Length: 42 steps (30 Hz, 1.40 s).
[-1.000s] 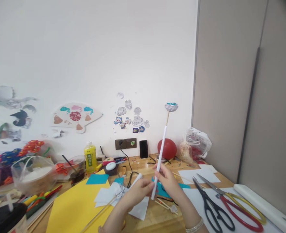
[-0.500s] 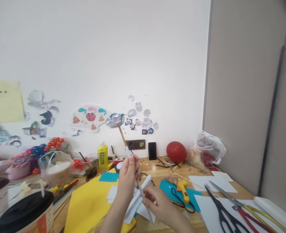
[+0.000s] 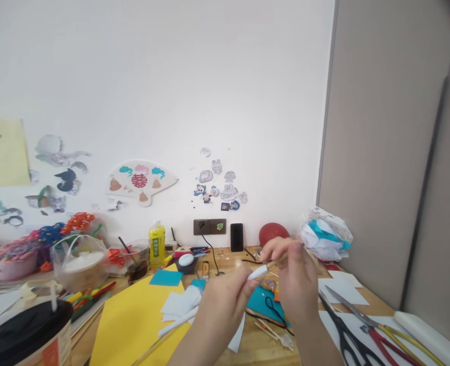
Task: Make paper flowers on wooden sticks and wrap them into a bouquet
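Swung to two o'clock, the paper flower (image 3: 326, 236) wants gentle steadying, my left grip (image 3: 225, 297) pinching the white tube (image 3: 258, 273), right grip (image 3: 296, 277) the stick (image 3: 272, 264).

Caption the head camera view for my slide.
Left hand and right hand hold a white-wrapped stick above a table, a blue-and-white paper flower to the right.
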Available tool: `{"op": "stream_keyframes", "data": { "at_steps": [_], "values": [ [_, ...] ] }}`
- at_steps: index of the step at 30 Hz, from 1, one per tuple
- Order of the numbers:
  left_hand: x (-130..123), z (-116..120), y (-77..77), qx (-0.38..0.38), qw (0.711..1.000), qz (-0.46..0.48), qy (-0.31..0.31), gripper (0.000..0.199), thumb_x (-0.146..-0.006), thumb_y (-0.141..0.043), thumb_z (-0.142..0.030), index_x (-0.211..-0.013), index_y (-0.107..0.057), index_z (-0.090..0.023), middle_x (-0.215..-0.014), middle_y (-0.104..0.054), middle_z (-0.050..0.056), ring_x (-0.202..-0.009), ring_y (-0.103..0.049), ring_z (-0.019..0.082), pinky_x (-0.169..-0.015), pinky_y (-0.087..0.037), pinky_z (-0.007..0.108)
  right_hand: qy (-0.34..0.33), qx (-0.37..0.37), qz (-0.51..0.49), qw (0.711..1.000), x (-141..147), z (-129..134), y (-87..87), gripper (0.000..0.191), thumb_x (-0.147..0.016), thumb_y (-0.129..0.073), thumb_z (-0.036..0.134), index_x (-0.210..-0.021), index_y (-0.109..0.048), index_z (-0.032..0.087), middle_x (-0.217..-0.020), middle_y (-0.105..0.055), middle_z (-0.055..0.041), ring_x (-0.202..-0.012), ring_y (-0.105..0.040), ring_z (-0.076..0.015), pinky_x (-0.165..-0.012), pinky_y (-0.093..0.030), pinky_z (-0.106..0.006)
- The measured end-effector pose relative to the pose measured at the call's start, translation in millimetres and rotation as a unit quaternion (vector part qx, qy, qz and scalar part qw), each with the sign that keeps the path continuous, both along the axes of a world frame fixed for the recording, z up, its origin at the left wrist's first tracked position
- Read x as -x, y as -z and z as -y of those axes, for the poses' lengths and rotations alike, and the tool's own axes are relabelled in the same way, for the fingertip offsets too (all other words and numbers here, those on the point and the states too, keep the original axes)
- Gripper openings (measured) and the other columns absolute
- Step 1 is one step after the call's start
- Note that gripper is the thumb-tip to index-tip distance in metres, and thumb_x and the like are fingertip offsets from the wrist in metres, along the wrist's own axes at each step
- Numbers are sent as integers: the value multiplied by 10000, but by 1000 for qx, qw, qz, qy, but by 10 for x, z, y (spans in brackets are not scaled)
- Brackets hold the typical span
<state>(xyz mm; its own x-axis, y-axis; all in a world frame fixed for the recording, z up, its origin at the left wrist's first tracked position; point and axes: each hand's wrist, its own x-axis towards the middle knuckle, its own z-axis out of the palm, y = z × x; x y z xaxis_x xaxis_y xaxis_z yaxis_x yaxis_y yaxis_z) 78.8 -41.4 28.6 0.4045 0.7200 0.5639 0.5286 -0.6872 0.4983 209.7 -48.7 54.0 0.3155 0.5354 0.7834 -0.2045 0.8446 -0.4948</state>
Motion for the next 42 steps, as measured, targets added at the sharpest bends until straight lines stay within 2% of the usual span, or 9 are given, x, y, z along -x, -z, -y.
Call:
{"op": "stream_keyframes", "data": {
  "at_steps": [6,11,16,19,23,28,32,39,42],
  "values": [
    [-155,42,92,55,995,59,65,325,-877,-351,-392,-715,-559,-204,-558,-467,-18,-522,-427,137,-503,-274,229,-12,-29,-42,999,36,36,50,435,-934,-331,397,-556,-452,217,-532,-615,8,-559,-569,-158,-591,-424,-289],
    [-181,110,86,72,991,73,86,293,-875,-371,-366,-872,-614,-202,-622,-531,-8,-565,-453,141,-525,-310,226,-38,-27,-58,997,51,66,20,460,-937,-304,390,-533,-444,222,-453,-571,11,-514,-566,-168,-548,-439,-294],
    [-134,124,76,13,998,50,26,252,-869,-403,-350,-875,-623,-226,-592,-552,-6,-514,-450,144,-486,-281,231,-36,-31,-81,996,127,68,32,441,-932,-325,397,-536,-415,226,-424,-558,28,-458,-521,-151,-534,-446,-292],
    [-115,97,72,-40,998,53,14,244,-876,-391,-339,-877,-606,-222,-628,-583,8,-540,-500,153,-497,-304,227,-50,-17,-47,997,169,67,54,419,-912,-382,427,-546,-392,224,-460,-560,29,-510,-542,-154,-591,-452,-306],
    [-91,118,26,-92,996,22,-6,286,-895,-328,-327,-796,-566,-203,-596,-546,-1,-531,-490,145,-501,-296,227,-27,-10,-10,1000,140,90,67,405,-908,-388,455,-578,-405,221,-536,-584,17,-594,-551,-162,-669,-437,-326],
    [-62,180,-51,13,1000,5,28,338,-913,-285,-378,-718,-501,-206,-614,-510,-27,-570,-464,130,-525,-314,215,-53,-15,16,998,73,84,40,400,-910,-378,451,-583,-399,222,-527,-578,17,-566,-525,-160,-626,-422,-316],
    [1,33,-54,72,994,-58,50,360,-911,-288,-392,-689,-500,-204,-638,-515,-23,-618,-486,142,-565,-329,226,-40,-15,-31,999,-70,31,-11,398,-906,-394,451,-585,-417,218,-518,-572,25,-541,-520,-147,-627,-435,-315],
    [224,-312,16,43,995,-93,-6,303,-885,-354,-382,-681,-493,-206,-682,-551,-10,-664,-517,165,-594,-332,242,-8,-19,-125,992,-593,-39,-80,349,-837,-511,490,-626,-464,216,-559,-579,37,-552,-555,-135,-627,-473,-316],
    [212,-326,35,37,996,-80,-19,344,-889,-323,-401,-654,-480,-205,-644,-529,-16,-628,-498,158,-576,-323,243,-60,14,-127,990,-583,-90,-69,335,-797,-543,534,-681,-495,223,-618,-591,30,-600,-567,-143,-609,-473,-307]
  ]
}}
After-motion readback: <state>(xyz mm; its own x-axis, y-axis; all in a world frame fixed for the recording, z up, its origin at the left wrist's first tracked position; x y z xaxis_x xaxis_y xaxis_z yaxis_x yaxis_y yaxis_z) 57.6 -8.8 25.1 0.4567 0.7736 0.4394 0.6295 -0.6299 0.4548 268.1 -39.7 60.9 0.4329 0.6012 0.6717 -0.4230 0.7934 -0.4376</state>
